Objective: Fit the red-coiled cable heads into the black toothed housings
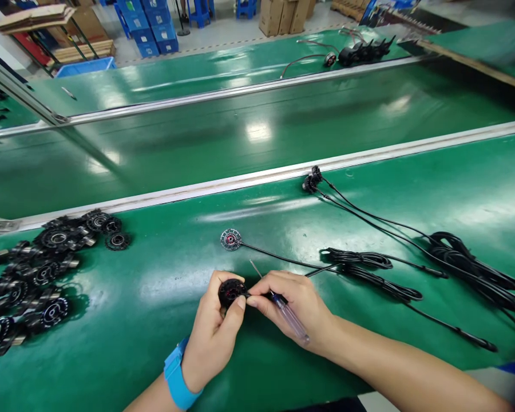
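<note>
the left hand point(211, 335) pinches a round, bumpy black part point(230, 290); the right hand point(304, 297) pinches its edge, holding a see-through screwdriver point(294, 321). smooth green table point(133, 320) spreads to a white strip point(197, 189).

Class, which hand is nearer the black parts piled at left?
Left: the left hand is right of the piled black parts; the right hand lies farther right.
</note>
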The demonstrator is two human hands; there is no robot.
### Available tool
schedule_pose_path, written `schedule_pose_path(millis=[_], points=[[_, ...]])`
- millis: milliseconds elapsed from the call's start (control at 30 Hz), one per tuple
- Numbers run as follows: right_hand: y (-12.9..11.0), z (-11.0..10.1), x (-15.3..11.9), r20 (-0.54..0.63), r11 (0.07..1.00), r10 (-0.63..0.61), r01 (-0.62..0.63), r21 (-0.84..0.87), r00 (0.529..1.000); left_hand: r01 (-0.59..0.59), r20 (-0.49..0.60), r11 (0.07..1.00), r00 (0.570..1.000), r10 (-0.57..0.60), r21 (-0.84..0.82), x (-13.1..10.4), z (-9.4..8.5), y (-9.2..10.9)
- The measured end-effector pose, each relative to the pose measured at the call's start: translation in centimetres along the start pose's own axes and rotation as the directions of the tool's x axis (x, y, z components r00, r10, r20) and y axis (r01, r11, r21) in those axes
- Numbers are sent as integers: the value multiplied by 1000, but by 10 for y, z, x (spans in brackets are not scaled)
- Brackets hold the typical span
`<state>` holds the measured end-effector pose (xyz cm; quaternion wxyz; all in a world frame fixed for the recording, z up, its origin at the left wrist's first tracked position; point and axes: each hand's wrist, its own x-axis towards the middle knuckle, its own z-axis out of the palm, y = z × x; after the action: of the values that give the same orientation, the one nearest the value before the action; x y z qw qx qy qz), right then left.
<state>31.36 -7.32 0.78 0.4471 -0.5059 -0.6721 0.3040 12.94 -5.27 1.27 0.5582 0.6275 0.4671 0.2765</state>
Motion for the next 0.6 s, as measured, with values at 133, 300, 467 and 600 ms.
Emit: schedule_pose_path(millis=[133,300,467,600], points=[[-1,1,-2,-14,997,-56,55,-51,998,-2,15,1000,1000,2,-11,1,-1,1],[2,5,-6,-28,983,-135,130,-133,990,-2,-5,1000,1000,2,-16,1,2,1],[1,0,-1,-47,992,-85,80,-95,995,52,52,977,998,-42,-206,0,2,1],[-3,-4,0,-67,997,-52,48,-61,996,-2,53,949,998,19,-315,0,-4,-2]])
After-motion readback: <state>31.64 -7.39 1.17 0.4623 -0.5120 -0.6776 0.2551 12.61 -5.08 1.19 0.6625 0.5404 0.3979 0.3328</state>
